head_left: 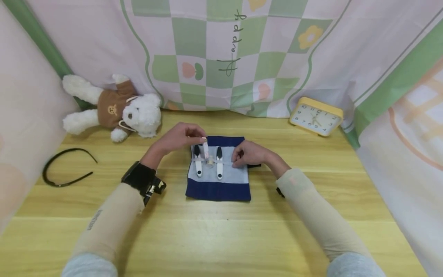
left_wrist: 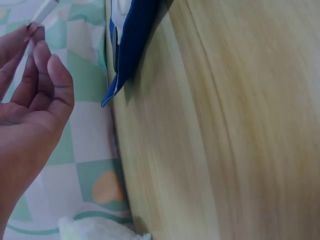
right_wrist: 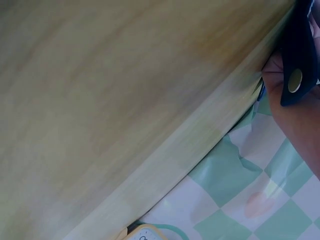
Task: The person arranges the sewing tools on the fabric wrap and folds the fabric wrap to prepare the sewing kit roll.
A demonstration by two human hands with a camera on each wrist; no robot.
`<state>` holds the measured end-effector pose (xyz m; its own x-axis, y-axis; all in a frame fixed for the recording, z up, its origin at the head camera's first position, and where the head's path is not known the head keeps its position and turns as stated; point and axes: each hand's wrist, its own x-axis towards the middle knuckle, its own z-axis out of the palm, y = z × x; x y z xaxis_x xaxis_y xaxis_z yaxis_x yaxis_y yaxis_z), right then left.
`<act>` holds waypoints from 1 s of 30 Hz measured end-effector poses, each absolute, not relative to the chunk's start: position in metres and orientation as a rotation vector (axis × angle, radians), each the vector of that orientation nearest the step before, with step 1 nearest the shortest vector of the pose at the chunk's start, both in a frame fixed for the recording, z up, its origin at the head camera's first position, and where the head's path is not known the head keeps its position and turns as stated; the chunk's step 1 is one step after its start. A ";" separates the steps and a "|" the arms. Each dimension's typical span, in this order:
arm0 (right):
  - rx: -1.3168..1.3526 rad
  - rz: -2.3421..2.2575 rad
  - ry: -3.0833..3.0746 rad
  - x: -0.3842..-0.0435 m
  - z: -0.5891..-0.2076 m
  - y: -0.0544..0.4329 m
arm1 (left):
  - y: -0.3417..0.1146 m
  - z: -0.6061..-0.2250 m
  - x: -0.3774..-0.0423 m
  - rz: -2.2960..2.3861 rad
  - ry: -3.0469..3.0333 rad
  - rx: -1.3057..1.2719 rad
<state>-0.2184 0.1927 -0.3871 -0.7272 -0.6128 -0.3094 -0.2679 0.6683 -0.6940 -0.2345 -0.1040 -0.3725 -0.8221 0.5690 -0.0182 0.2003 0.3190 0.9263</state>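
Note:
My left hand [head_left: 181, 136] pinches a slim white stick-like item [head_left: 205, 148] with pinkish marks between thumb and fingertips; its upper end also shows in the left wrist view. It stands tilted over a navy fabric pouch [head_left: 218, 191], spread out with its pale grey lining up. Two white snips with black tips, a left one [head_left: 199, 163] and a right one [head_left: 219, 163], lie under a thin elastic band [head_left: 226, 163]. Between them sits a small beige spool-like thing [head_left: 209, 162]. With curled fingers, my right hand [head_left: 252, 153] pinches the band near the pouch's right side.
A navy strap with a metal snap [right_wrist: 295, 80] sticks out at the pouch's right. Behind left lies a white teddy bear [head_left: 142, 113] in a brown top, with a black headband [head_left: 52, 182] nearer. A yellow clock [head_left: 316, 117] stands at back right, before a checked curtain [head_left: 221, 46].

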 end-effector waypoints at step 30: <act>-0.729 -0.864 2.369 -0.221 -0.388 0.189 | -0.063 -0.379 -0.247 1.405 2.281 0.794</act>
<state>-0.2213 0.1887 -0.3878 -0.7253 -0.6313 -0.2746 -0.3063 0.6531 -0.6925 -0.2466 -0.0631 -0.3788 -0.7835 0.6214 -0.0008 0.2790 0.3529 0.8931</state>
